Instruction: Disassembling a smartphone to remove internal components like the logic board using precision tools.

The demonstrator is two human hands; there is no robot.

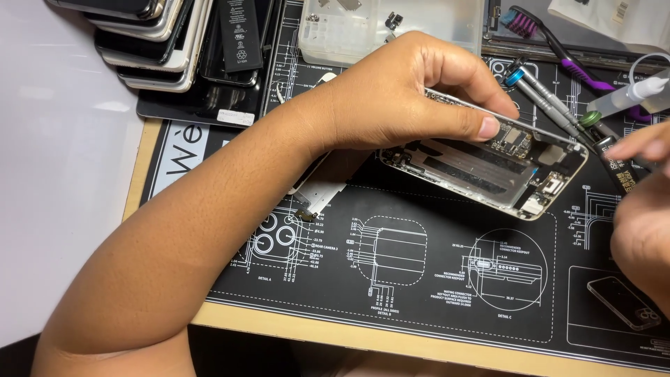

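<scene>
A person's left hand grips an opened phone, thumb and fingers pinching its far long edge so the silver shell sits tilted, its bare inside with small circuit parts facing up. The phone is just above a black repair mat printed with white diagrams, which lies on a wooden board on the white tabletop. The right hand is to the right of the phone, blurred and partly out of view; its fingers are curled near a small dark part, but I cannot tell whether they hold it. Beyond the phone's right end lie screwdrivers and a purple brush. Behind the phone stands a clear plastic box. Far left of the phone is a stack of phones with a black battery beside it.
</scene>
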